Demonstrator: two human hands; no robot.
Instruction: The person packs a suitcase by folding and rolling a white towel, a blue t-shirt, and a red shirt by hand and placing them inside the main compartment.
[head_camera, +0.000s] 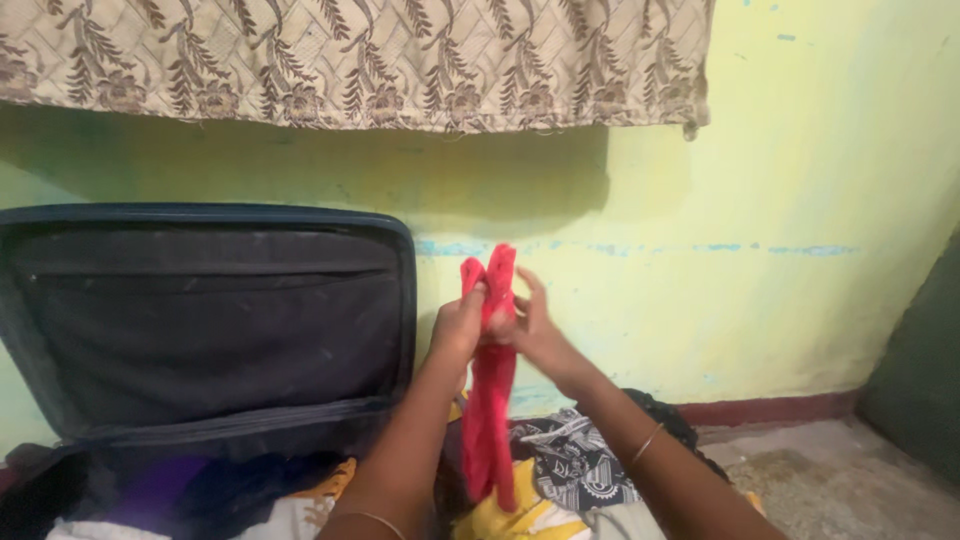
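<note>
Upright, red cloth between both hands

Suitcase base cut off at bottom edge, red cloth lower end hidden behind forearm, curtain top cropped

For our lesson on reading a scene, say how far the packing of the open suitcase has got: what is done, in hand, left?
Done: the suitcase stands with its lid up against the wall, and dark and purple clothes already lie at its base. In hand: the left hand and right hand both grip a red garment, held upright. Left: a black-and-white patterned cloth and a yellow cloth lie loose beside the case.
</note>
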